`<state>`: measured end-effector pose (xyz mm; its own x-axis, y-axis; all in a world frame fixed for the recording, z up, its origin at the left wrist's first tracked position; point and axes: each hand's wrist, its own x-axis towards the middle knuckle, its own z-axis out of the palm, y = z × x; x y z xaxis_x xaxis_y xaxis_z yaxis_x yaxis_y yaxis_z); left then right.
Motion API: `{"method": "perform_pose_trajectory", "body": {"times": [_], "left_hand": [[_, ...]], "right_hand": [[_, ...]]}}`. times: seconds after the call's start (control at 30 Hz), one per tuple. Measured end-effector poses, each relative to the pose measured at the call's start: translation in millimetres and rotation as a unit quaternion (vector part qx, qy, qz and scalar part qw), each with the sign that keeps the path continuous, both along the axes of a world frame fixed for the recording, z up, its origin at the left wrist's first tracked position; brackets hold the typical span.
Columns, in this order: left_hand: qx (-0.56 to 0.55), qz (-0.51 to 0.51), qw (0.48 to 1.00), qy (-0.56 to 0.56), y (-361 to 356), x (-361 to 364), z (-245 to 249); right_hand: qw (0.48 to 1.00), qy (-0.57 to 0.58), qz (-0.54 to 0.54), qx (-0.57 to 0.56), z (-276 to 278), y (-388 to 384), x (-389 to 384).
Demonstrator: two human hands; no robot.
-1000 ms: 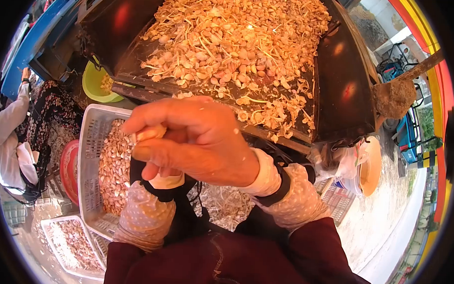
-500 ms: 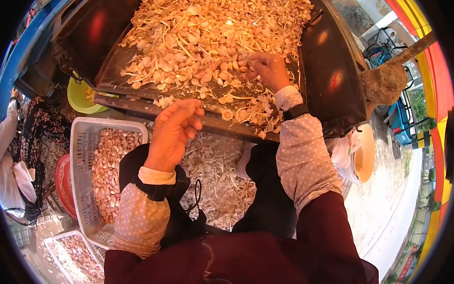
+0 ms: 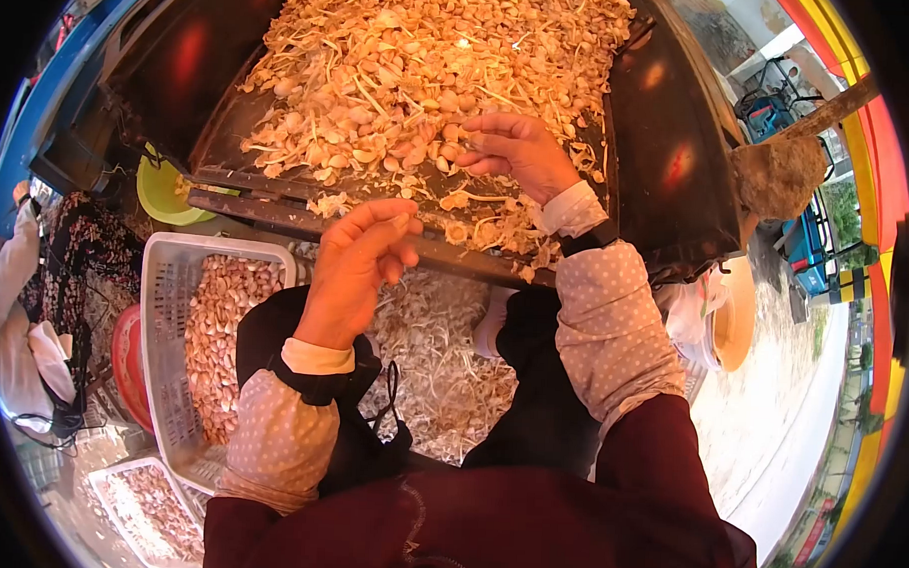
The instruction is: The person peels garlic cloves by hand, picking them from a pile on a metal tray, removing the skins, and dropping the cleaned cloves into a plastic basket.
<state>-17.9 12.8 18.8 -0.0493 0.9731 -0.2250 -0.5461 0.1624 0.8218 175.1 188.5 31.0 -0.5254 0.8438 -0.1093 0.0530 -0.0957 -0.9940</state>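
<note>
A wide heap of garlic cloves (image 3: 381, 91) mixed with papery skins and dry stalks covers the dark sloping tray (image 3: 219, 141) in front of me. Over the heap's near right part is my right hand (image 3: 524, 156), its fingers drawn together among the cloves; whatever lies between the fingertips is too small to name. My left hand (image 3: 355, 271) hovers just before the tray's near edge with curled fingers, thumb against the forefinger. Its fingertips conceal anything they may pinch. Loose skins (image 3: 506, 231) lie along the tray's lip below my right hand.
Left of my knees stands a white plastic crate (image 3: 158, 324) holding garlic cloves (image 3: 227, 346). A smaller white basket (image 3: 118, 470), a green bowl (image 3: 162, 196) and a red basin (image 3: 129, 368) are also left. Another person's sleeve (image 3: 13, 269) shows there. Skins (image 3: 441, 374) litter the ground between my legs.
My right hand has moved left across the near part of the heap, its fingers now pointing left. My left hand has shifted slightly right, its fingers still curled.
</note>
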Motion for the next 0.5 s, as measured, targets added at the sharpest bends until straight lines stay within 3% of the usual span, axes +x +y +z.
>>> {"method": "perform_pose_trajectory", "body": {"times": [0.07,0.2,0.33,0.5], "left_hand": [[0.061,0.016,0.997,0.054,-1,6,8],[0.153,0.070,0.976,0.140,-10,13,26],[0.162,0.106,0.964,0.182,-22,11,40],[0.257,0.195,0.892,0.317,-41,12,58]], "right_hand": [[0.992,0.112,0.039,-0.045,19,-21,-8],[0.974,0.170,0.122,-0.089,43,-60,-24],[0.956,0.211,0.160,-0.128,51,-90,-36],[0.936,0.269,0.168,-0.151,62,-113,-39]]}}
